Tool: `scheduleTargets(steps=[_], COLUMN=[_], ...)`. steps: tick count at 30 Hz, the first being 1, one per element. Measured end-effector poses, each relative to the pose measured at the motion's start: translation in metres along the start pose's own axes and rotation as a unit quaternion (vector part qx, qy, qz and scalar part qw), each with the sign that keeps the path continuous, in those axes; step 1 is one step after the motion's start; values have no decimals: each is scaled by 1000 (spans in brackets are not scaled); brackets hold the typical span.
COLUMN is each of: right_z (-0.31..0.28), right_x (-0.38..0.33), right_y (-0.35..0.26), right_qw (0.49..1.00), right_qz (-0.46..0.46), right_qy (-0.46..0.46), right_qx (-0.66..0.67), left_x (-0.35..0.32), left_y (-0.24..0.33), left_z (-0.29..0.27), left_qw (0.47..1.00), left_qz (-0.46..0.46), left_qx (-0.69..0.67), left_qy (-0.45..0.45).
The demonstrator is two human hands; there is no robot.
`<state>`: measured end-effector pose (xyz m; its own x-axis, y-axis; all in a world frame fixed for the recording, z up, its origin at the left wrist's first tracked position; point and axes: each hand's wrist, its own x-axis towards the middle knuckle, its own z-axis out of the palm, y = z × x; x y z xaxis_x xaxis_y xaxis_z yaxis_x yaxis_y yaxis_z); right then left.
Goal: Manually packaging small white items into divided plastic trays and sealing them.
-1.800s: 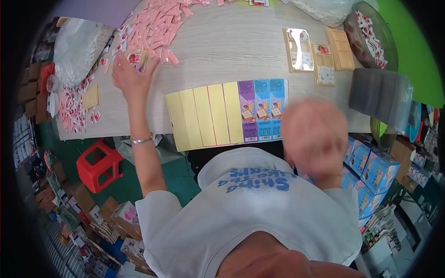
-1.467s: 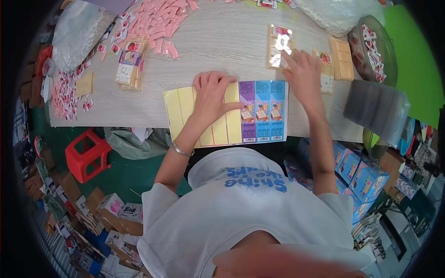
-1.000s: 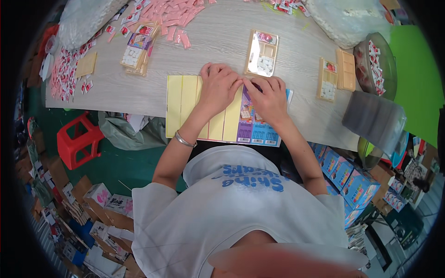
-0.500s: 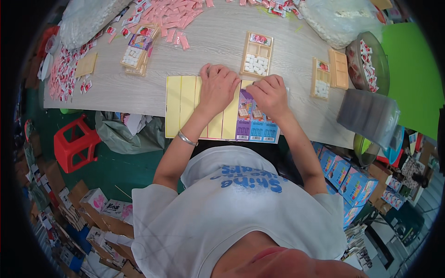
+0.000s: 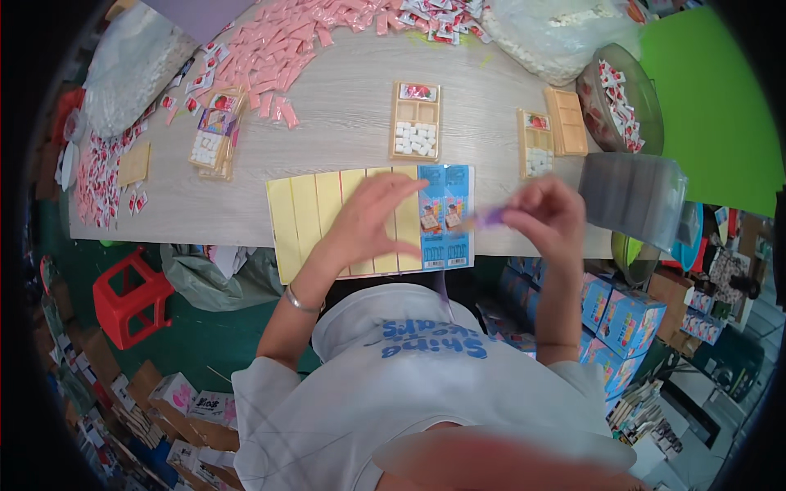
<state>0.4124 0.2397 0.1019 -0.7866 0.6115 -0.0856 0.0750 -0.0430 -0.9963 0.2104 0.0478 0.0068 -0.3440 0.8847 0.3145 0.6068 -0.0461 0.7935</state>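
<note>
From where I stand the table [image 5: 344, 98] takes up most of the view, its near edge in front of a seated person [image 5: 426, 385] in a white shirt. A bright green board [image 5: 712, 106] fills the right side. Two clear bags, the left bag [image 5: 135, 74] and the right bag [image 5: 557, 41], sit toward the far corners, both bulging with something white. Blue boxes [image 5: 630, 319] are stacked low on the right, and a red stool [image 5: 110, 311] stands on the floor to the left. The bowl [image 5: 648, 98] of sachets is near the right bag.

The sheet [image 5: 307, 225] lies in front of the person, its lower edge jutting past the table. It is mostly yellow, with two blue labels [image 5: 433, 217] at its right end.

Over the sheet is the left hand [image 5: 372, 217], thumb and fingers spread well apart; I can't tell whether it touches. The right hand [image 5: 550, 214] is up beside the sheet's right edge, thumb and fingertips pinched together on a purple label [image 5: 491, 218], blurred and clear of the sheet.

Just beyond the sheet is the middle tray [image 5: 426, 111], with white pieces [image 5: 416, 139] filling its nearer part. Off to the left lies a heap of pink packets [image 5: 266, 57].
</note>
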Motion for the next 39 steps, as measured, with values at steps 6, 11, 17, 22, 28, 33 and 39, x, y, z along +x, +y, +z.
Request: scheduleTargets(steps=[6, 11, 17, 22, 28, 33, 39], right_z=[33, 29, 30, 33, 45, 46, 46], right_x=[83, 130, 147, 150, 144, 143, 143], right_y=[88, 117, 138, 141, 120, 122, 125], right_qw=[997, 993, 985, 981, 938, 925, 923], right_qz=[2, 63, 66, 57, 53, 19, 4], right_qy=[32, 99, 147, 149, 185, 174, 165], right_qx=[75, 33, -54, -108, -289, -337, -347], left_x=[41, 88, 101, 100, 106, 103, 102], left_y=[-24, -59, -68, -71, -63, -74, -70], left_z=[-4, 7, 14, 16, 14, 28, 34], left_qw=[902, 906, 940, 932, 932, 935, 943], left_qz=[-240, -332, -305, -311, -327, -312, -271], left_qx=[-350, -210, 64, -31, 112, 107, 54], left_qy=[82, 155, 141, 185, 104, 131, 187])
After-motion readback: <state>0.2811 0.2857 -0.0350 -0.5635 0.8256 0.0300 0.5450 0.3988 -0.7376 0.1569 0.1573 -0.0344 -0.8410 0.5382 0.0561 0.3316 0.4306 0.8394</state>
